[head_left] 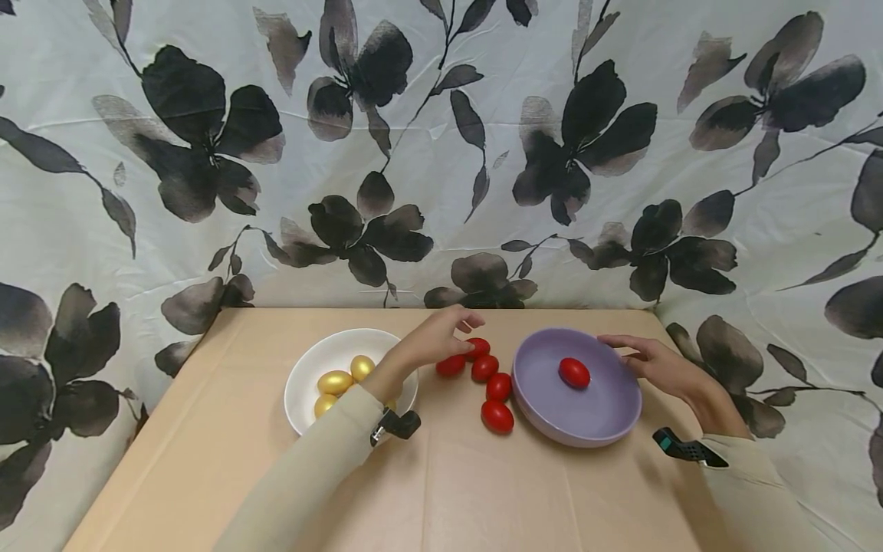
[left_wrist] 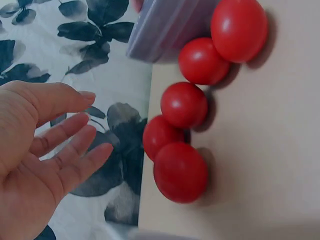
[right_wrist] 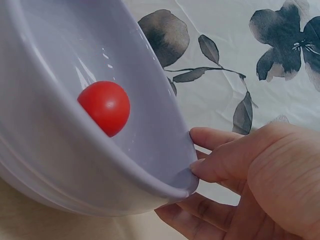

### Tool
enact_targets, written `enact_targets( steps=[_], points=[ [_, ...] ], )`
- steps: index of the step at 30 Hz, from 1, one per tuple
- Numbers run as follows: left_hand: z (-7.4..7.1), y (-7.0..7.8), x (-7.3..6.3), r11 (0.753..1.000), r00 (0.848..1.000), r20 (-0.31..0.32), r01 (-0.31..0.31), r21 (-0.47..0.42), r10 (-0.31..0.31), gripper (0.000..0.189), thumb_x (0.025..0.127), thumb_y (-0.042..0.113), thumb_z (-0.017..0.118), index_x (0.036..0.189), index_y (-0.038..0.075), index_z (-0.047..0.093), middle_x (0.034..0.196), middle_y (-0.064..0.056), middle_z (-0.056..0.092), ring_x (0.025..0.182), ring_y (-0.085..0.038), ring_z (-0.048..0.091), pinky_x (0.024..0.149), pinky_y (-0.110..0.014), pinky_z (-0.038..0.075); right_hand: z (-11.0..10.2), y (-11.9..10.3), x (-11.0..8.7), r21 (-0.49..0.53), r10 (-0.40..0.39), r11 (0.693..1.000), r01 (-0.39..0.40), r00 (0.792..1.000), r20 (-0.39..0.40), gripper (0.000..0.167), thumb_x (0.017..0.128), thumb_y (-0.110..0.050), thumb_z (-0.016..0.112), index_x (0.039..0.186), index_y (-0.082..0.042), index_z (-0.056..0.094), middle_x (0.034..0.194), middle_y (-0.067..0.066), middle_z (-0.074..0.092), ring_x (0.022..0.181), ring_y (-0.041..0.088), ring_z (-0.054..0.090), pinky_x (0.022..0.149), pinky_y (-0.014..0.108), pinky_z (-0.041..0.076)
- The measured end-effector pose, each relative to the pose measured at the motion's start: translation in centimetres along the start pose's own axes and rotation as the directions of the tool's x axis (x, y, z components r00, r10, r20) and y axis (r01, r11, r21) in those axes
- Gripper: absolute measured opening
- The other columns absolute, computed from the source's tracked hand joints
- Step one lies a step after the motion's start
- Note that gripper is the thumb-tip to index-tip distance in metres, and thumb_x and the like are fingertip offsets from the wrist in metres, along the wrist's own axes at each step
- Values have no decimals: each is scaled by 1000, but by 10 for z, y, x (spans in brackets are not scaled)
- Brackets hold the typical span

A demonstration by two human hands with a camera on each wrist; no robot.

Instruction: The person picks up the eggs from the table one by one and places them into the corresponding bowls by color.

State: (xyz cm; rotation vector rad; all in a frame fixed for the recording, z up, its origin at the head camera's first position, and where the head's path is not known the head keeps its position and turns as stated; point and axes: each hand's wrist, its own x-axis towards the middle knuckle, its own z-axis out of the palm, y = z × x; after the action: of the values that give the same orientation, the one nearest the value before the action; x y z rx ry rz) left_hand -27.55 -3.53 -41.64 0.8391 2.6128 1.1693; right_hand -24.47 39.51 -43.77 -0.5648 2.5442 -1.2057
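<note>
The left hand (head_left: 438,337) is held above the table (head_left: 469,491), near the far end of a curved group of five red eggs (head_left: 485,368). Its fingers are loosely extended, and the thumb is parted from them. In the left wrist view, all five eggs are seen apart from the hand. The group is stretched from below the left hand's fingertips toward the near side, along the left of a purple bowl (head_left: 607,399); one egg is set close against the bowl wall, though contact cannot be told.

The purple bowl is placed between the two hands, just left of the right hand (head_left: 665,368). Its rim is touched by the right hand's thumb and forefinger tips, while the other fingers are placed lower, by the outer wall; whether the rim is pinched cannot be told. A single red egg (head_left: 574,372) is contained in the bowl.

To the left of the left hand, partly covered by its forearm, a round white dish (head_left: 301,383) is seen, in which several golden eggs (head_left: 334,382) are held. Cream sleeves (head_left: 324,452) and a dark wrist device (head_left: 395,425) are worn. Beyond both hands, a floral cloth (head_left: 428,161) is hung.
</note>
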Motion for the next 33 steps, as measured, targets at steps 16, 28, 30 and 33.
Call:
enact_targets(
  steps=[16, 28, 30, 33],
  points=[
    [8, -10, -4, 981, 995, 42, 86, 176, -95, 37, 85, -3, 73, 121, -3, 68, 119, -22, 65, 105, -31, 61, 93, -40, 55, -1, 0, 1, 3, 7, 1000, -7, 1000, 3, 56, 96, 11, 41, 150, -3, 46, 153, 31, 40, 126, 56, 53, 93, 44, 57],
    [14, -8, -2, 950, 982, 43, 164, 264, -182, 33, 82, -5, 72, 115, -3, 70, 111, -20, 67, 90, -25, 56, 76, -29, 56, 0, -2, 0, -3, 13, 1000, -13, 1000, -2, 57, 96, 11, 41, 150, -3, 47, 153, 31, 40, 127, 57, 52, 93, 45, 57],
    [15, -8, -2, 944, 980, 43, 174, 280, -194, 33, 81, -6, 72, 114, -4, 70, 110, -19, 68, 89, -25, 56, 75, -30, 56, 0, -2, 0, -1, 18, 1000, -18, 1000, -4, 56, 96, 11, 41, 150, -3, 47, 153, 31, 40, 127, 57, 52, 93, 45, 57],
    [16, -7, -2, 929, 976, 36, 194, 314, -215, 28, 81, -6, 73, 109, -5, 72, 105, -17, 67, 88, -25, 55, 72, -29, 55, 0, -2, 0, 0, 21, 1000, -21, 1000, -5, 56, 96, 11, 41, 150, -3, 47, 154, 31, 39, 127, 57, 51, 93, 46, 57]
  ],
)
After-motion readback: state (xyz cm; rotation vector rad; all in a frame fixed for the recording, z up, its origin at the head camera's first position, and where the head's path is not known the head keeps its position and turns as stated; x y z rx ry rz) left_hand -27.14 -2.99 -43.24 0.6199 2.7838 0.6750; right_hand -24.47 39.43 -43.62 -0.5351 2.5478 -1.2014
